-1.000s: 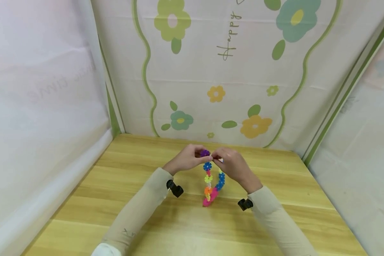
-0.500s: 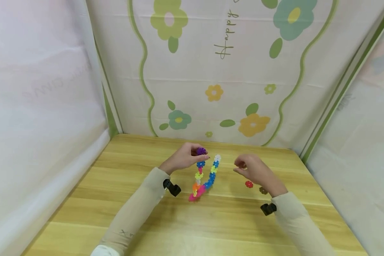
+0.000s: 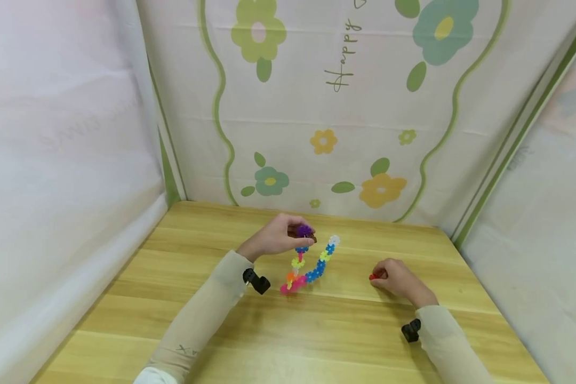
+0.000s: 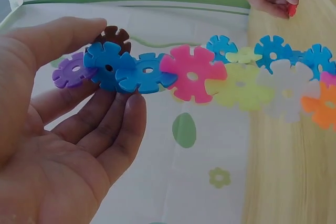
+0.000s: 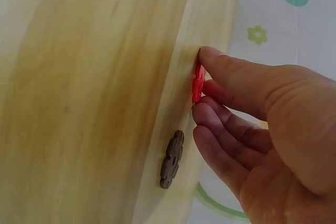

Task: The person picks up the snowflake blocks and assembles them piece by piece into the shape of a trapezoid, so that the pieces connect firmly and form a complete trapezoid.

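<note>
My left hand grips one end of a chain of slotted snowflake discs by its topmost pieces. The left wrist view shows a purple disc, a dark brown disc and blue discs by the thumb and fingers. From there the chain runs down through pink, yellow, white and orange pieces, bends near the tabletop, and rises along blue discs to a white disc at its free end. Farther right, my right hand pinches a red snowflake disc between thumb and fingertips, low at the table.
A loose brown disc lies on the wooden table beside the right fingers. Printed fabric with flowers stands upright behind the table, and pale sheets close off both sides.
My right hand has left the chain's upper end, moved right and down to the table, and taken hold of the red disc. My left hand keeps its grip on the chain.
</note>
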{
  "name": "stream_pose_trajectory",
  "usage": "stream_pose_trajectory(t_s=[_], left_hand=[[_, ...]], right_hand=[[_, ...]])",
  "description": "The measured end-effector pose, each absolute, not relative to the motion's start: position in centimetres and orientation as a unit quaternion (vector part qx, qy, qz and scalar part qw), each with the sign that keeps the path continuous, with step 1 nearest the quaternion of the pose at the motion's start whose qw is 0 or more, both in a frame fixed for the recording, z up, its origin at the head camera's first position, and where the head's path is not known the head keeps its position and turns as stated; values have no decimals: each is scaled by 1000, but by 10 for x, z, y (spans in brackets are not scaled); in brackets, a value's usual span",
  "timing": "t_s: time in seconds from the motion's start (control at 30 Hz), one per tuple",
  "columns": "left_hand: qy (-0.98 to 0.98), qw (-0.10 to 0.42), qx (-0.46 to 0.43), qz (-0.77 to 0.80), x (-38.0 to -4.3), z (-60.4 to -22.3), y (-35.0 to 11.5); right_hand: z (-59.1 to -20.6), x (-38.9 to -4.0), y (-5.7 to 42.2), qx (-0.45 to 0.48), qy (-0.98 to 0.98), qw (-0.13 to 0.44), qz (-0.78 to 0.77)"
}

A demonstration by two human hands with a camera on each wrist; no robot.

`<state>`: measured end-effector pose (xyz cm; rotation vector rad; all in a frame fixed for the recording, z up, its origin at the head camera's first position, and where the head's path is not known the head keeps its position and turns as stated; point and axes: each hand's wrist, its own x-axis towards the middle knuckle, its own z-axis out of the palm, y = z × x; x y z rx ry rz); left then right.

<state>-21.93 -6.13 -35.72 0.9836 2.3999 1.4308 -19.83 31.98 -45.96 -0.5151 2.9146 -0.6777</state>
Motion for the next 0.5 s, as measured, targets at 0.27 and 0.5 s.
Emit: stream_pose_trajectory(t_s=[0.27,0.5], left_hand=[[801,74,347,482,-217,-356,-60],[791,62,361,489,-216,-357,-61]], right_hand=[[-458,-200,320,-151,953,60,-257],[-440,-201,306,-207,937,-11,-282]])
